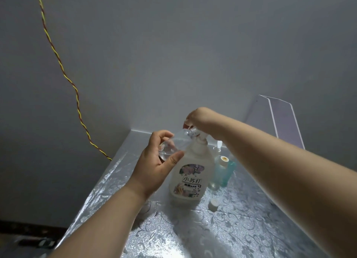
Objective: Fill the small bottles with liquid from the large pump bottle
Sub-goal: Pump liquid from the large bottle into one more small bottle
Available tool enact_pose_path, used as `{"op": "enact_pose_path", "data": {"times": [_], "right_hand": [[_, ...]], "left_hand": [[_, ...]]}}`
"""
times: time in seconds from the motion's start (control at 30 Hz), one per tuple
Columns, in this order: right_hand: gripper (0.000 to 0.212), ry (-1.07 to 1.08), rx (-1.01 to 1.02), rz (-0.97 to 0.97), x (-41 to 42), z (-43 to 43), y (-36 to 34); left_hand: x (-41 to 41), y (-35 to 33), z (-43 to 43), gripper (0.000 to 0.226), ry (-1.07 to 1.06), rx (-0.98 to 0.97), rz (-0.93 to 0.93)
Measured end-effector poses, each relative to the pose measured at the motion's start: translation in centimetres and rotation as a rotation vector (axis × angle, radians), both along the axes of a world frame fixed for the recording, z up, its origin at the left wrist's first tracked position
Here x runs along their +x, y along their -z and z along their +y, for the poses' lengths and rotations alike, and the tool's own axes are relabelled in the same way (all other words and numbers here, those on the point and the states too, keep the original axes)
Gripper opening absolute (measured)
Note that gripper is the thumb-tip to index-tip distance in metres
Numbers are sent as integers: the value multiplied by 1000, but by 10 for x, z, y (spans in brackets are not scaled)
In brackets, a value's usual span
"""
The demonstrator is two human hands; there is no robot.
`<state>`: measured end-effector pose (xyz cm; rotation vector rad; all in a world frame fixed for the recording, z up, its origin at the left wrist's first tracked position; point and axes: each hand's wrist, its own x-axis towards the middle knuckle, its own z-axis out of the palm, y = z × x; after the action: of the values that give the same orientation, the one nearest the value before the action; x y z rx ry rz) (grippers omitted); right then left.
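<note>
Small bottle (174, 144) tilts at the nozzle, fingers (164, 134) of our left hand (154, 162) wrapped round it; our right hand (201, 118) tops the pump bottle (190, 173) on the bench (241, 228), finger pose unclear. We judge filling underway; next, pump steadily.

I'm seeing the large pump bottle (190, 178) standing upright on the table (251, 228), about mid-table. My left hand (156, 161) is gripping a small bottle (173, 144), tilting it just left of the pump neck with its mouth up against the nozzle. My right hand (199, 118) is sitting on top of the pump head, fingers curling over it, arm coming in from the right. A group of small bottles (222, 169) is standing just behind and right of the pump bottle. A loose cap (213, 203) is lying on the table right of its base. A board (280, 120) is leaning on the wall (173, 45) at back right. A cord (63, 70) is running down the wall at left.
</note>
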<state>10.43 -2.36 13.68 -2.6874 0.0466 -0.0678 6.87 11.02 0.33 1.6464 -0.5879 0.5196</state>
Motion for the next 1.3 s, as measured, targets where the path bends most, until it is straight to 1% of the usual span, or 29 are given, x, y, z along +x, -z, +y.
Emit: {"op": "enact_pose_path", "data": {"times": [0.1, 0.33, 0.4, 0.47, 0.57, 0.67, 0.77, 0.87, 1.0, 1.07, 1.17, 1.3], "right_hand": [[31, -12, -8, -61, 5, -1, -3], [33, 0, -32, 28, 14, -4, 10], [34, 3, -116, 67, 18, -3, 10], [33, 9, -180, 85, 21, 0, 9], [32, 26, -160, 32, 17, 2, 5], [33, 9, -66, -80, 13, -1, 0], [33, 2, -64, -75, 14, -2, -1], [33, -16, -129, -18, 19, -2, 3], [33, -32, -314, 70, 21, -1, 8], [35, -31, -374, 74, 23, 0, 9], [34, -12, -365, 60, 19, 1, 6], [34, -41, -224, -79, 11, 0, -4]], "left_hand": [[1, -1, 1, 33, -11, 2, -15], [3, 3, -1, 38, 17, 8, -11], [5, 5, 0, 41, 19, 8, 3], [6, 6, 1, 39, 13, 7, 17], [5, 5, 1, 40, 1, 9, 13], [4, 3, 1, 37, -1, 4, 2], [1, 1, 1, 35, 5, -1, -5], [3, 2, 0, 37, 6, 1, -1], [6, 7, 0, 36, 8, 7, 14], [6, 8, 0, 36, 8, 5, 23], [4, 6, 0, 35, 2, 9, 20], [3, 4, 1, 35, -9, -10, -10]]}}
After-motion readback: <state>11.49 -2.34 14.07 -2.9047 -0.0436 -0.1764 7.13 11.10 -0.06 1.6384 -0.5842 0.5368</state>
